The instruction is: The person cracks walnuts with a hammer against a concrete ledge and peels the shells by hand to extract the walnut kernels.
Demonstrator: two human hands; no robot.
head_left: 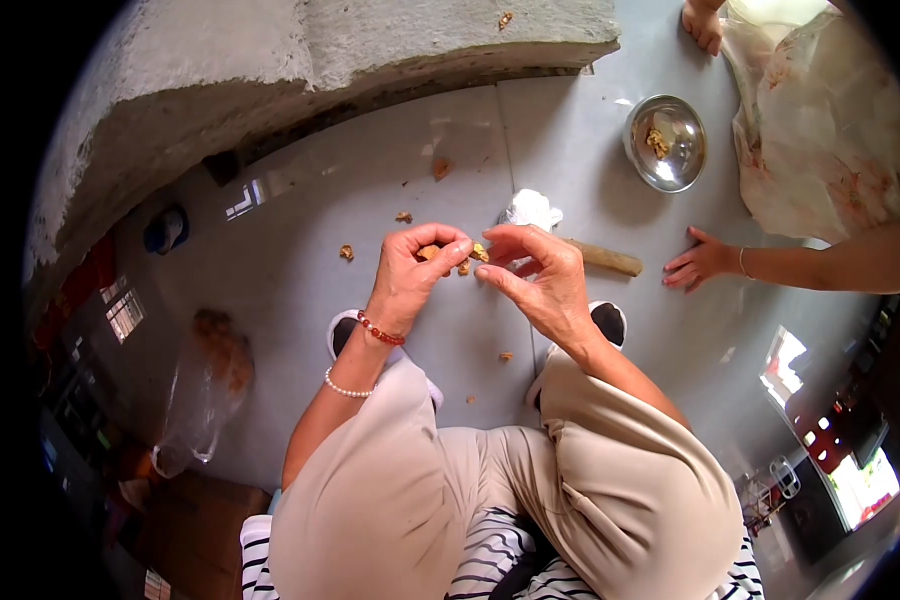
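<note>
Above the floor, my left hand (417, 268) is closed, its thumb and fingers pinching a cracked walnut (429, 252). My right hand (542, 275) meets it from the other side, thumb and forefinger curved around a yellowish walnut kernel piece (480, 251) between the two hands. A small brown fragment (463, 268) shows just below the fingertips. Behind my right hand lies a hammer-like tool with a wooden handle (605, 258); its head end is covered by a white wrapping (531, 209).
A metal bowl (666, 145) with some kernels stands at the upper right, near another person's hand (698, 262) on the floor. Shell bits (346, 252) lie scattered. At left is a clear plastic bag (195, 410) with brown contents. A rough concrete ledge (370, 50) borders the top.
</note>
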